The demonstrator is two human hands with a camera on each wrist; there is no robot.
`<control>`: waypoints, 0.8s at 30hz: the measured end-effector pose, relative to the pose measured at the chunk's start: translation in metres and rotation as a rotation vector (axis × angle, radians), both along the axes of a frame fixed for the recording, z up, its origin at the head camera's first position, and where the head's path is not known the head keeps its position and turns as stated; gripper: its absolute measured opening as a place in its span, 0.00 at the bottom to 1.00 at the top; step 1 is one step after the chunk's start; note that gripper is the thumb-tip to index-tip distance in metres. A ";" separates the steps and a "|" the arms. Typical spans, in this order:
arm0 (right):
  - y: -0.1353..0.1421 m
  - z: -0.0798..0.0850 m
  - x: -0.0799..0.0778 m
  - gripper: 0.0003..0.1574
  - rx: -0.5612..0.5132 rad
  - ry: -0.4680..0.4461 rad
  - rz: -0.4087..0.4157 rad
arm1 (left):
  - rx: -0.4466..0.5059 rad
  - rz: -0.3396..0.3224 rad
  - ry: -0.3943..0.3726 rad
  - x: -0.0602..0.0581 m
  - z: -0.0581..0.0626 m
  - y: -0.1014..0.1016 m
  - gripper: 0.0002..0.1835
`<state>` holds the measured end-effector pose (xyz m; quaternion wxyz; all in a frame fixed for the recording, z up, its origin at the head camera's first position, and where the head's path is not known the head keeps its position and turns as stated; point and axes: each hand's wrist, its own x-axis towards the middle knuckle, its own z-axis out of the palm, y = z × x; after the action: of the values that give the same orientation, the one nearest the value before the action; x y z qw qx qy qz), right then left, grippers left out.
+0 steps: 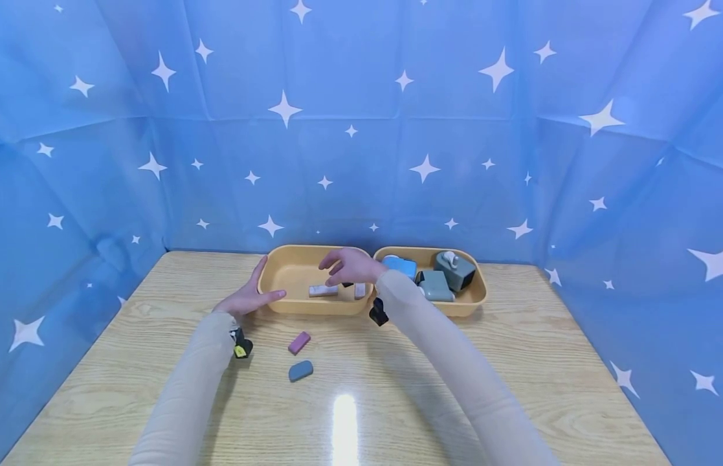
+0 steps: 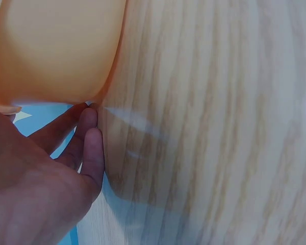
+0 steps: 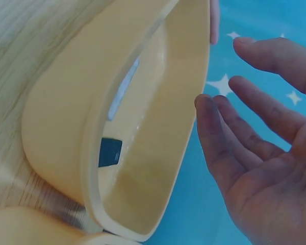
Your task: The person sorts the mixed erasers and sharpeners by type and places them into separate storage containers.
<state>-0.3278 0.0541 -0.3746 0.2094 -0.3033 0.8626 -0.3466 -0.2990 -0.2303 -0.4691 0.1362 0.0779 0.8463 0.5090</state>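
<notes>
My left hand [image 1: 244, 300] rests against the left end of a tan plastic bin [image 1: 287, 307], thumb and fingers spread around its corner. In the left wrist view, the fingers [image 2: 93, 153] touch the bin's outer wall low down. Over the right part of that bin hovers my right hand [image 1: 354, 266], its fingers loosely bent with nothing between them. Inside lie a whitish bar [image 1: 323, 291], a small pale block [image 1: 360, 291] and a dark piece [image 3: 110, 152], which the right hand partly hides in the head view.
A second tan bin [image 1: 481, 292] adjoins on the right, holding a blue object [image 1: 400, 265] and grey-green boxy objects [image 1: 435, 285] with white parts. A magenta block [image 1: 300, 343] and a blue-grey rounded block [image 1: 301, 371] lie on the wooden table [image 1: 268, 421]. Blue star-patterned curtains [image 1: 361, 149] surround it.
</notes>
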 end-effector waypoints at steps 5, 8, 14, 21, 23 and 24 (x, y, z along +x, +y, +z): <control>-0.001 -0.003 0.003 0.26 -0.027 0.006 0.020 | 0.004 -0.006 0.006 0.001 0.003 0.001 0.60; -0.001 -0.002 0.007 0.26 -0.030 0.012 0.031 | 0.026 -0.006 -0.003 0.007 0.014 0.004 0.60; 0.000 -0.004 0.012 0.25 -0.060 -0.002 0.058 | 0.028 -0.018 -0.017 0.023 0.037 0.011 0.57; 0.001 -0.008 0.020 0.25 -0.113 -0.014 0.070 | 0.021 -0.021 -0.002 0.027 0.042 0.014 0.57; 0.001 -0.009 0.022 0.25 -0.117 -0.014 0.073 | 0.025 -0.021 -0.003 0.028 0.042 0.014 0.56; 0.001 -0.009 0.023 0.26 -0.120 -0.014 0.076 | 0.030 -0.022 -0.002 0.028 0.042 0.014 0.56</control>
<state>-0.3051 0.0554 -0.3839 0.2100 -0.3455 0.8265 -0.3918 -0.2714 -0.2165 -0.4268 0.1414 0.0886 0.8377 0.5200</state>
